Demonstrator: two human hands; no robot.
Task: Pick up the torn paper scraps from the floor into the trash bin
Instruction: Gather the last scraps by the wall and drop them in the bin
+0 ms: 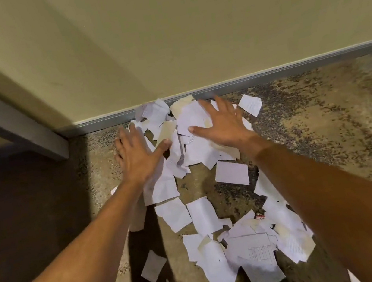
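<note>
Several torn white and cream paper scraps lie on the speckled floor. One heap of scraps [175, 142] sits against the wall's baseboard, and a second heap [250, 247] lies nearer to me. My left hand [135, 156] is spread flat, fingers straight, over the left edge of the far heap. My right hand [222, 125] is also spread, fingers straight, over the right side of that heap. Neither hand holds a scrap. No trash bin is in view.
A pale wall with a grey baseboard [256, 81] closes off the far side. A grey door frame [6, 120] runs down at the left, with dark shadow on the floor beside it. Single scraps [250, 104] [153, 265] lie apart from the heaps.
</note>
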